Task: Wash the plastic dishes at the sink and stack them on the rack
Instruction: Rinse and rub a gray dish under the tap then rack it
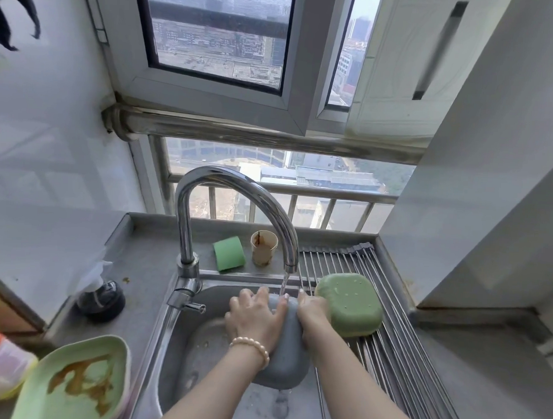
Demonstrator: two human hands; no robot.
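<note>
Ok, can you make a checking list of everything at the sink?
Surface: steel counter, wet sink, faucet running.
Job's things: grey dish under the stream; green dish upside down on the rack; stained green plate waiting at the left.
Clutter: green sponge, stained cup, dark bottle.
Hands: left hand and right hand both hold the grey dish.
Cables: nothing seen.
Surroundings: window, railing, city below.

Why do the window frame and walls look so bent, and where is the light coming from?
Head view: the wide-angle lens bows the window frame and walls outward; soft daylight enters through the window, glinting on the faucet; the right cabinet handle and left-edge items look smeared, while both hands stay fairly sharp.
</note>
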